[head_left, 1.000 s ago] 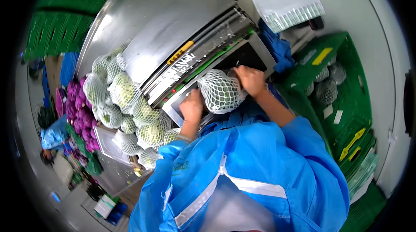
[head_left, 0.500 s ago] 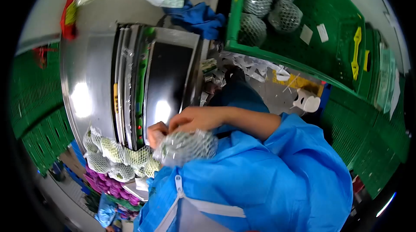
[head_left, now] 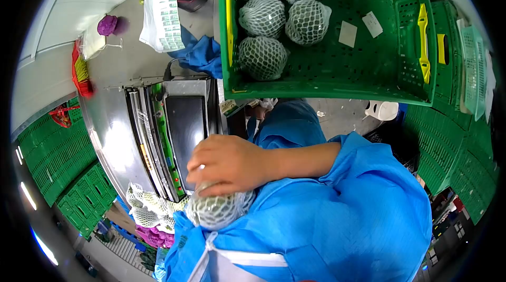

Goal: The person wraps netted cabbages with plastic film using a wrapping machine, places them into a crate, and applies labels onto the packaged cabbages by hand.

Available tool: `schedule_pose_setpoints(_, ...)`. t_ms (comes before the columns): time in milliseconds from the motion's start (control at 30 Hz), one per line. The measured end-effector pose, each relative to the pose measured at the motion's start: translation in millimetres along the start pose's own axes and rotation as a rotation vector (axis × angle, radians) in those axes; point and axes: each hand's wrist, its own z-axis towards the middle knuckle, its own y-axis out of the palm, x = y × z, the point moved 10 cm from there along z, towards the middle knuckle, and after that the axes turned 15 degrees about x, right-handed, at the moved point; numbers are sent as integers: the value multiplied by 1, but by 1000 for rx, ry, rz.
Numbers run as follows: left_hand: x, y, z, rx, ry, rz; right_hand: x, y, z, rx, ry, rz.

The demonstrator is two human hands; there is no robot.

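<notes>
Right, closest in: blue jacket [head_left: 337, 219], its right sleeve reaching across below the green crate [head_left: 358, 68], which serves as landmark here. Bare right hand [head_left: 226, 165] sits off the crate's near left corner, closer to the body. Fingers curve down over the top of a round netted vegetable [head_left: 213, 212]; contact clear, but cannot tell whether they grip or only press. Left hand out of sight, so its state cannot be told. The vegetable lies against the jacket front, nearer the body than the crate and to its left; pale green under white mesh.

Left of the crate on the near side: metal machine with a black plate [head_left: 185, 134], a green strip and parallel bars alongside. Farther left of the crate, past the machine's near end, a heap of netted vegetables [head_left: 150, 209], purple produce [head_left: 155, 236] beside it.

Inside the crate, five netted balls [head_left: 263, 58] grouped at its left end; two paper tags right of them.

Just left of the crate, on the grey desk [head_left: 129, 55]: blue cloth [head_left: 203, 56] and a label sheet [head_left: 161, 16]. Far left of the crate: stacked green crates [head_left: 58, 147].
</notes>
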Motion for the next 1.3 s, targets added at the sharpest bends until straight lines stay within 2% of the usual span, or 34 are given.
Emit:
schedule_pose_setpoints(100, 11, 17, 5, -25, -83, -62, 34, 10, -43, -447, 558, 319)
schedule_pose_setpoints(133, 13, 18, 6, -21, -130, -99, 32, -2, -41, -493, 516, 325)
schedule_pose_setpoints(233, 14, 3, -2, 9, -410, -366, 33, -41, -25, -268, 390, 348)
schedule_pose_setpoints(267, 17, -6, -7, 20, -526, -500, 49, -44, -36, -282, 493, 331)
schedule_pose_setpoints(367, 32, -18, -24, 66, -795, -787, 86, -86, -45, -210, 771, -30)
schedule_pose_setpoints(400, 39, -13, -22, 59, -802, -779, 83, -106, -33, -92, 748, -59)
schedule_pose_setpoints(467, 66, 18, -3, -51, -642, -547, 68, -152, -5, 144, 696, -118)
schedule_pose_setpoints(500, 83, 39, 8, -119, -527, -403, 60, -168, 6, 187, 633, -178)
schedule_pose_setpoints(533, 104, 72, 13, -423, -297, -389, 51, -184, 16, 227, 570, -238)
schedule_pose_setpoints(567, 137, 103, 19, -572, -94, -377, 43, -204, 24, 268, 506, -299)
schedule_pose_setpoints(633, 181, 144, 25, -823, 37, -501, 65, -253, 14, 248, 802, -123)
schedule_pose_setpoints(667, 173, 152, 48, -712, 286, -116, 75, -275, 8, 210, 825, -103)
schedule_pose_setpoints(700, 200, 157, 60, -469, 652, 208, 87, -291, -1, 170, 849, -85)
schedule_pose_setpoints(800, 177, 192, 73, -340, 1067, 634, 113, -303, -25, -86, 888, -353)
schedule_pose_setpoints(867, 147, 215, 69, -291, 1261, 848, 140, -288, -48, -288, 687, -663)
schedule_pose_setpoints(967, 127, 219, 82, -365, 1121, 972, 144, -252, -56, -531, 446, -1011)
schedule_pose_setpoints(1033, 116, 218, 85, -238, 1186, 857, 149, -236, -68, -647, 215, -1186)
schedule_pose_setpoints(1067, 104, 232, 92, -277, 1106, 916, 165, -242, -93, -699, 70, -1273)
schedule_pose_setpoints(1100, 106, 232, 87, -213, 1138, 1042, 180, -245, -112, -736, -102, -1345)
schedule_pose_setpoints(1133, 101, 240, 85, -201, 1209, 945, 175, -241, -106, -734, -22, -1235)
schedule_pose_setpoints(1167, 118, 223, 78, -231, 1163, 932, 176, -236, -105, -793, -25, -1224)
schedule_pose_setpoints(1200, 119, 225, 75, -302, 1104, 727, 169, -231, -90, -823, 109, -1189)
schedule_pose_setpoints(1233, 163, 183, 58, -254, 1080, 270, 168, -230, -79, -830, 165, -1069)
schedule_pose_setpoints(1267, 198, 132, 43, -182, 1127, 148, 171, -231, -69, -847, 245, -959)
schedule_pose_setpoints(1300, 217, 83, 19, -122, 1185, 20, 163, -228, -48, -734, 307, -931)
